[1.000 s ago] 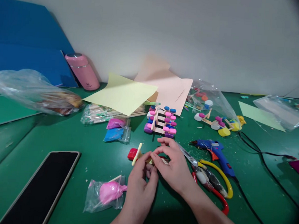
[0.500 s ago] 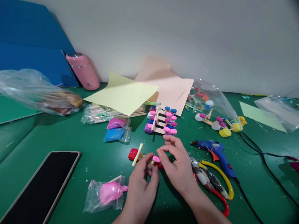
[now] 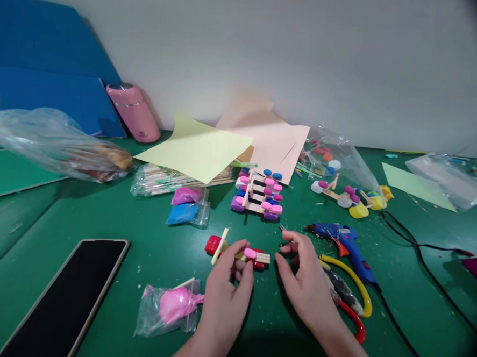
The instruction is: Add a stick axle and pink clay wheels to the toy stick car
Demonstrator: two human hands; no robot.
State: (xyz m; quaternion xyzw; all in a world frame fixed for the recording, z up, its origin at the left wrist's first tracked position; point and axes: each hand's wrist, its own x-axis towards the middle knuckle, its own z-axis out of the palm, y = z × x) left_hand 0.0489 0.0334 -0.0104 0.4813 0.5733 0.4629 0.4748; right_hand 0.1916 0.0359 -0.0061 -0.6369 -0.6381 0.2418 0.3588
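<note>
My left hand (image 3: 231,286) is closed around the middle of a small toy car made of craft sticks, with a red wheel (image 3: 213,245) and a pale yellow upright stick (image 3: 220,246) at its left end. Past my fingertips, a pink clay piece (image 3: 250,253) sits by several short stick ends (image 3: 264,258) over more red parts. My right hand (image 3: 302,282) is just right of the car, thumb and fingers apart, holding nothing I can see. A thin dark tip shows beyond its index finger. Yellow-handled pliers (image 3: 357,282) and a red handle (image 3: 353,317) lie partly hidden beside it.
A blue glue gun (image 3: 342,238) with a cord lies at the right. Finished-looking stick cars (image 3: 257,196) stand behind my hands. Bagged pink clay (image 3: 178,305) and a phone (image 3: 65,297) lie left. Papers (image 3: 200,146), stick bundles (image 3: 161,180) and a pink bottle (image 3: 135,113) are farther back.
My right hand has let go of the car's right end and moved right, uncovering the stick ends and red parts. My left hand has stayed on the car.
</note>
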